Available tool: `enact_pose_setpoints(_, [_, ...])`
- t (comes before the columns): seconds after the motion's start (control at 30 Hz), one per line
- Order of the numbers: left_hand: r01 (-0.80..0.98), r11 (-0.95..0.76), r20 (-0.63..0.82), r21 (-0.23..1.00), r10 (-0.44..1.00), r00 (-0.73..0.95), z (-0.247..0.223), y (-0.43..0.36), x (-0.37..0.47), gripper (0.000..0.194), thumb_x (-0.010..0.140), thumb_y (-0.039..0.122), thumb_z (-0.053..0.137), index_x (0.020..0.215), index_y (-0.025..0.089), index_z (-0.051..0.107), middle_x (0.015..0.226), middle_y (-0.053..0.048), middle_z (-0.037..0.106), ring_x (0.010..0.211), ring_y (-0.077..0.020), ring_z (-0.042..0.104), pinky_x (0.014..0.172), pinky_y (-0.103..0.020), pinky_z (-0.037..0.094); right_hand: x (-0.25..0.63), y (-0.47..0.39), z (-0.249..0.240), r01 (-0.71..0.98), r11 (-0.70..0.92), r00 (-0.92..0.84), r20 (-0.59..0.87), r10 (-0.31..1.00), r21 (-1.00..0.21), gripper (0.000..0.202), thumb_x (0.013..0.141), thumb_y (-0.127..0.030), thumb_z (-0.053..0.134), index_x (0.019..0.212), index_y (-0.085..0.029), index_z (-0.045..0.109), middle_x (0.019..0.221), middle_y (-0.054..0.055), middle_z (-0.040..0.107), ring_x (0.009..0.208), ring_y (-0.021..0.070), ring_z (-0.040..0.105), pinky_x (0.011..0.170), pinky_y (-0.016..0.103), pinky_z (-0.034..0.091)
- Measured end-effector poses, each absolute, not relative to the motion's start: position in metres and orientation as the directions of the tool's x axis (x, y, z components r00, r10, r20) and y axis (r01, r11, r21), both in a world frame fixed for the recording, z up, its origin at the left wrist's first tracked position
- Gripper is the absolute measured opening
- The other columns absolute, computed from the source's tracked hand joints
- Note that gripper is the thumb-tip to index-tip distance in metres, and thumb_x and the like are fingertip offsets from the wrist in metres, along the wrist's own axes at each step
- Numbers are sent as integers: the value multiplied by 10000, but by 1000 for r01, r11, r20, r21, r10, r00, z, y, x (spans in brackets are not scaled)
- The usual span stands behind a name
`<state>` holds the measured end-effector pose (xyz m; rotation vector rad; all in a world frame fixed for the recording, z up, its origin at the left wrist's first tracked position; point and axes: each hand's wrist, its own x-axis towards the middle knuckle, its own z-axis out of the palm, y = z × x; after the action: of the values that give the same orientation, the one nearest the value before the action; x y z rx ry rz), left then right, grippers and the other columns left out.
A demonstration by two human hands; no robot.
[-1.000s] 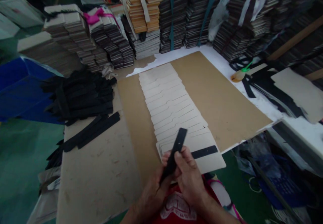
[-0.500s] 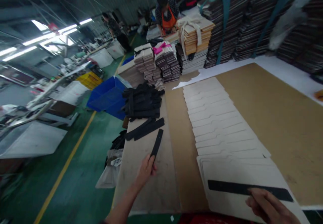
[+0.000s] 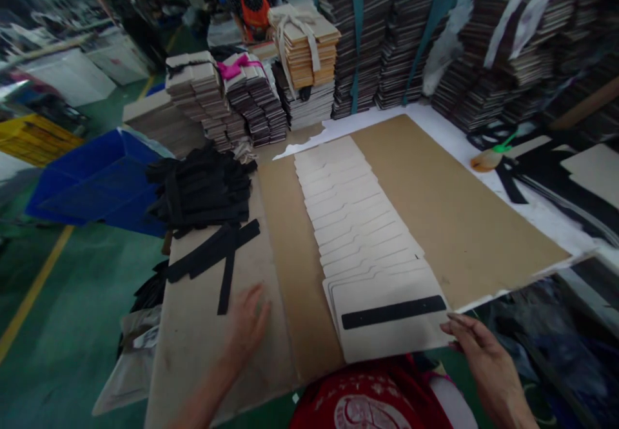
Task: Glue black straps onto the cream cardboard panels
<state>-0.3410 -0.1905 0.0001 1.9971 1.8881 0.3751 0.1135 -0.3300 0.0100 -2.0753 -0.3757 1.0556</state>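
The left hand is hovering near the loose black strips; its grip is partly open and holding nothing. The right hand is having its fingertips at the right edge of the front beige card; I cannot tell if its nearly closed grip is pinching it. One black strip is lying across this card, on the surface.

The left hand is hovering low with its fingers loosely spread and pointing forward, its forearm angling in from below. The right hand is reaching inward, thumb and fingertips drawing close together, wrist bending, forearm slanting down to the right.
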Motion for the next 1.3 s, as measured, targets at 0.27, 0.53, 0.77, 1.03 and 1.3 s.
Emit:
enact_pose_setpoints(0.27, [702,0,-221,712,949,224,-16,-273,-214,307,883,253,500,1160,198,622,1177,-108,631,1098,-222,619,970,-403,518,132,-352,-40,-105,-715,728,-543,418,-691,767,605,-691,686,1167,-177,592,1133,106,657,1060,305,615,914,403,489])
enact_pose_setpoints(0.53, [641,225,-358,734,930,84,-14,-257,-190,296,821,259,520,1078,180,645,1024,-80,675,971,-213,645,905,-380,507,136,-337,-39,-243,-681,574,-668,472,-690,555,567,-607,781,907,-180,678,805,38,712,727,237,654,639,321,546])
enact_pose_setpoints(0.77, [627,360,-484,691,874,31,-18,-248,-188,217,841,316,517,943,181,652,947,-64,705,908,-208,660,865,-349,490,139,-334,-33,-369,-633,488,-722,491,-680,483,536,-530,831,842,-183,690,775,14,714,701,198,639,629,285,524])
enact_pose_setpoints(1.03, [678,317,-498,663,863,84,-15,-263,-190,135,832,286,521,845,208,630,853,-28,690,827,-190,651,778,-308,473,153,-336,-35,-184,-708,460,-697,550,-681,469,623,-580,752,879,-191,694,749,0,706,708,209,632,639,297,491])
enact_pose_setpoints(1.3, [764,286,-497,578,866,51,-11,-265,-183,27,796,217,584,780,205,568,790,5,636,762,-158,609,729,-275,431,149,-333,-32,-74,-762,622,-627,469,-644,571,547,-640,754,872,-183,646,738,22,699,664,206,607,606,312,476])
